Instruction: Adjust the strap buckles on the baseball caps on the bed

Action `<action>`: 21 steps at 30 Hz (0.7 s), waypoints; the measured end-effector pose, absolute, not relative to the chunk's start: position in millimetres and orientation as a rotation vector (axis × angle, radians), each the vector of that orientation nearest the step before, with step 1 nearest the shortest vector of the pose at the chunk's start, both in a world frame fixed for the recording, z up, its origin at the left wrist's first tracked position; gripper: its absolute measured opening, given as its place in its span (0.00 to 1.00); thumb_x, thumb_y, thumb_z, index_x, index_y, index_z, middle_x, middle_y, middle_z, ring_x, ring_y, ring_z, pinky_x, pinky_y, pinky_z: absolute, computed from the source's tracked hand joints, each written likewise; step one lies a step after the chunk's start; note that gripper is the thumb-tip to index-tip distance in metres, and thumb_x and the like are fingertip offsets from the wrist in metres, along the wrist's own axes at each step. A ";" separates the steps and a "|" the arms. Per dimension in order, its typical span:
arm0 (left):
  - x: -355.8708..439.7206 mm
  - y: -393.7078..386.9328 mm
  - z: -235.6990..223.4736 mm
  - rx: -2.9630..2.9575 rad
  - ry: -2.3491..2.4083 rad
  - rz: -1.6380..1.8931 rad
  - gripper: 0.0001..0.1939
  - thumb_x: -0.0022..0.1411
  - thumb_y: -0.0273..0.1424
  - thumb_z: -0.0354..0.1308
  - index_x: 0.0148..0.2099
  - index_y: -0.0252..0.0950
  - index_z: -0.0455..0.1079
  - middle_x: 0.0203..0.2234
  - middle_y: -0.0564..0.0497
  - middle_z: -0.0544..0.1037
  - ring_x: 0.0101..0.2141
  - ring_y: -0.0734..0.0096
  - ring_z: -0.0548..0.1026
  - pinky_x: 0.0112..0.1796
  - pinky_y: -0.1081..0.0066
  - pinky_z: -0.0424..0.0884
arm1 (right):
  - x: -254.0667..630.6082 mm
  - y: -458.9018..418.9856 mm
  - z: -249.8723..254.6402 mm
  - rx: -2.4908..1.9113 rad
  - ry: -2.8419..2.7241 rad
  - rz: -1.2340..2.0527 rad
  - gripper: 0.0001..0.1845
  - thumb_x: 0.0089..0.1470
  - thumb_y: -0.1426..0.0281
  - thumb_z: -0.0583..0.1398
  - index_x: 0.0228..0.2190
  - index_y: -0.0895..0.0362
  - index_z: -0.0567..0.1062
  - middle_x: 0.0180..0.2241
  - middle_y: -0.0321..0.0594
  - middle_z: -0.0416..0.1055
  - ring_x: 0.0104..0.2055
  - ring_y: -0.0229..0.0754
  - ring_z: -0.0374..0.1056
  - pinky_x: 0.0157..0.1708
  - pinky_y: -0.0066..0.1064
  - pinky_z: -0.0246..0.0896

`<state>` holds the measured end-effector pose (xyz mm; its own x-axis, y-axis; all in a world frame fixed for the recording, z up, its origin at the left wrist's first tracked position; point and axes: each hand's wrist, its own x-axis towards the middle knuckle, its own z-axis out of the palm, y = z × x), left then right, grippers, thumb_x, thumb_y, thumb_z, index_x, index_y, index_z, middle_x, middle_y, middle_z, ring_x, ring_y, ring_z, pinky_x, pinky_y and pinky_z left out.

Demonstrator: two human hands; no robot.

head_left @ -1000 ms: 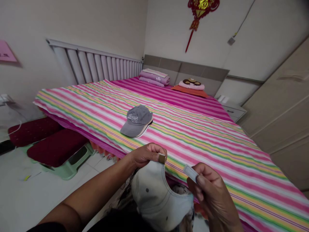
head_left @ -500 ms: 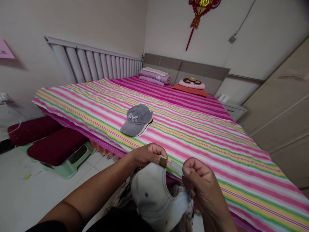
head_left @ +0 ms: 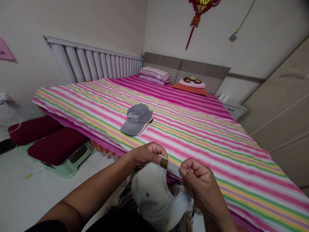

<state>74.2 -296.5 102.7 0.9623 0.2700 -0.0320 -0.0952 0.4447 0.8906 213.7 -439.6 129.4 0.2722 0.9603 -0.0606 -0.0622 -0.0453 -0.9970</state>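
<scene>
Striped bedspread [head_left: 217, 145]; cap strap [head_left: 170, 167] between left hand [head_left: 147, 154] and right hand [head_left: 201, 183]

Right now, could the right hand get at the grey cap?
Probably not yet: the right hand is pinching the pale cap's strap. Nothing but bedspread lies between, but the grey cap sits well out.

The pale cap [head_left: 152, 196] is made of matt, worn cloth; its strap [head_left: 172, 168] appears as smooth plastic; at twelve o'clock, a grey cap [head_left: 137, 120] of matt cloth is laid on a soft striped sheet [head_left: 217, 154]; glossy floor tile [head_left: 29, 199] is seen at eight o'clock.
</scene>
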 end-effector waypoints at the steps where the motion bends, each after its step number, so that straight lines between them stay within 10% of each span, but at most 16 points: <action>1: 74.1 -296.8 103.3 1.086 0.176 0.228 0.15 0.38 0.34 0.68 0.27 0.29 0.72 0.16 0.53 0.71 0.15 0.83 0.63 0.17 0.80 0.57 | 213.9 -439.6 130.6 -1.340 -0.956 1.055 0.16 0.41 0.60 0.63 0.20 0.59 0.67 0.12 0.27 0.51 0.14 0.27 0.41 0.13 0.22 0.34; 21: 76.2 -298.8 111.4 1.197 0.221 0.187 0.16 0.38 0.36 0.68 0.28 0.29 0.73 0.17 0.53 0.71 0.16 0.82 0.63 0.17 0.80 0.56 | 220.9 -440.3 134.0 -1.457 -1.248 0.832 0.10 0.44 0.64 0.61 0.21 0.59 0.75 0.17 0.35 0.65 0.20 0.34 0.55 0.18 0.25 0.49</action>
